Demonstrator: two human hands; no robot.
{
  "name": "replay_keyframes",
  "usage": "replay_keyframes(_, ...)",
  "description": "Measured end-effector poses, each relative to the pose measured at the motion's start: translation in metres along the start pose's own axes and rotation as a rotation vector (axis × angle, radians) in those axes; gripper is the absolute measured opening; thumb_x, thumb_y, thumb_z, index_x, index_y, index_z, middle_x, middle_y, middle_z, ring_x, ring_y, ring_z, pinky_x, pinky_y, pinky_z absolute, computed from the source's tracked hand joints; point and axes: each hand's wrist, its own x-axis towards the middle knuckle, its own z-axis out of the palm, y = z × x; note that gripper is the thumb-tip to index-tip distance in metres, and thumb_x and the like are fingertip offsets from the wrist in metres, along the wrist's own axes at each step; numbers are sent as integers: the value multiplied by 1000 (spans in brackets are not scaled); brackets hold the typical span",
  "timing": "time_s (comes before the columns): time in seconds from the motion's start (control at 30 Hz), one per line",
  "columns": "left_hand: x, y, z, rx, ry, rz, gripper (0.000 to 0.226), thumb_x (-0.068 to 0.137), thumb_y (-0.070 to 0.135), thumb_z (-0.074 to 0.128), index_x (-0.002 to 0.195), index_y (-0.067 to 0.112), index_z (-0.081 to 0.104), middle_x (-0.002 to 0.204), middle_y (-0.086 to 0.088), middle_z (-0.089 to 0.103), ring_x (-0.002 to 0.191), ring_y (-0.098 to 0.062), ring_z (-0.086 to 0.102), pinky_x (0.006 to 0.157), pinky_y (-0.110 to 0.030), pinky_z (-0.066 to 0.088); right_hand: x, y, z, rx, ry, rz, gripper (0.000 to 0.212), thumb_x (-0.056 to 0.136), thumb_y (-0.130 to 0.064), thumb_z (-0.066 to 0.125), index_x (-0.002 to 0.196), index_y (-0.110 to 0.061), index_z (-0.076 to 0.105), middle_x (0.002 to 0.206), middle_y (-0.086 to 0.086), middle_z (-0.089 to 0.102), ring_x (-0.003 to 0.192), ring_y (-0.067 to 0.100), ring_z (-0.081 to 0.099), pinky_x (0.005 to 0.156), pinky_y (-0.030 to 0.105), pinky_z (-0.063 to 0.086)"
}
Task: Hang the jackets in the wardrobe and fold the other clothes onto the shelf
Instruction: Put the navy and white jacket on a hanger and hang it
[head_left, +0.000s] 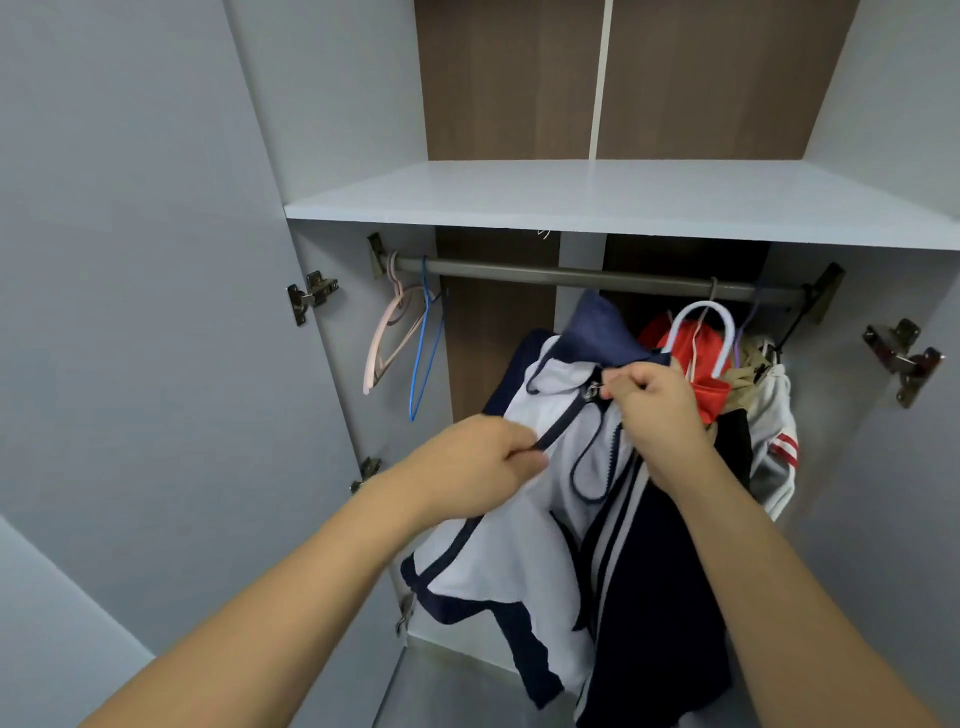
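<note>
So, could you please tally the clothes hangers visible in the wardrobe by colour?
Pink hanger, empty, on the rail: 1
Blue hanger, empty, on the rail: 1
White hanger, its hook off the rail, in the navy and white jacket: 1
Purple hanger, among the hung clothes: 1
Total: 4

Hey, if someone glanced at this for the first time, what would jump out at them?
Centre frame, the left hand and right hand pinch the zipper of a white and navy jacket. Behind it, a red garment hangs on the rail, and two bare hangers dangle at its left end.
</note>
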Motion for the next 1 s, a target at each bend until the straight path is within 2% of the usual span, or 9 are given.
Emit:
replay_keyframes(0.07, -15, -18, -13, -4, -215, -101, 42, 95, 42, 53, 67, 14, 40, 54, 10, 41, 51, -8, 37, 53, -27, 31, 6, 5, -15, 81, 18, 64, 39, 95, -11, 59, 58, -21, 61, 78, 3, 56, 70, 8, 51, 70, 24, 41)
replay_keyframes(0.13, -13, -19, -21, 88, -263, -159, 42, 94, 47, 56, 67, 17, 43, 56, 13, 46, 54, -10, 42, 55, -28, 35, 5, 2, -20, 134, -12, 88, 41, 96, -11, 57, 57, -21, 61, 58, -11, 52, 53, -2, 45, 56, 19, 37)
replay_keyframes(0.3, 32, 28, 6, 52, 66, -50, 37, 96, 46, 51, 70, 20, 46, 76, 1, 56, 75, -21, 54, 60, -34, 36, -8, -8, 3, -16, -135, 11, 32, 96, -19, 58, 64, -23, 66, 103, 10, 62, 90, 16, 52, 78, 31, 40)
replay_keyframes(0.47, 3, -17, 4, 211, -196, -110, 27, 92, 25, 45, 68, 13, 48, 76, -5, 59, 62, -17, 46, 53, -30, 36, 9, -1, -34, 222, 36, 124, 40, 95, -9, 57, 57, -20, 63, 85, 6, 64, 81, 21, 56, 83, 37, 43)
replay_keyframes(0.57, 14, -7, -1, 36, -39, -122, 31, 93, 46, 49, 75, 20, 51, 80, 2, 62, 72, -18, 56, 62, -32, 44, 12, -8, -30, 81, -80, 54, 42, 96, -16, 56, 58, -29, 69, 91, 1, 64, 103, 24, 47, 103, 51, 39)
replay_keyframes(0.63, 33, 18, 8, -29, 78, -107, 36, 88, 56, 51, 78, 22, 51, 79, 6, 60, 76, -18, 58, 60, -32, 42, 3, -14, -18, 23, -148, -9, 44, 96, -17, 56, 57, -32, 68, 96, 0, 64, 101, 8, 48, 106, 33, 38)
replay_keyframes(0.7, 45, 34, 21, 11, 146, -66, 30, 93, 40, 51, 72, 19, 46, 75, 1, 56, 76, -26, 56, 57, -32, 36, -3, -19, -13, 5, -141, -56, 42, 96, -15, 56, 57, -27, 65, 109, 14, 62, 93, -14, 49, 87, 4, 36)
replay_keyframes(0.9, 26, 16, -4, 124, -188, -33, 24, 93, 25, 51, 74, 12, 46, 79, -9, 57, 71, -24, 51, 66, -38, 46, -10, 2, -18, -155, -164, -39, 35, 96, -18, 60, 62, -20, 64, 144, 17, 47, 87, -33, 26, 65, -15, 13)
replay_keyframes(1.0, 26, 18, -11, 188, -163, -58, 29, 93, 29, 53, 71, 13, 41, 74, -7, 51, 67, -21, 45, 62, -36, 41, -13, 5, -13, -115, -162, -54, 33, 97, -19, 58, 64, -19, 65, 139, 20, 50, 92, -29, 30, 72, -13, 17)
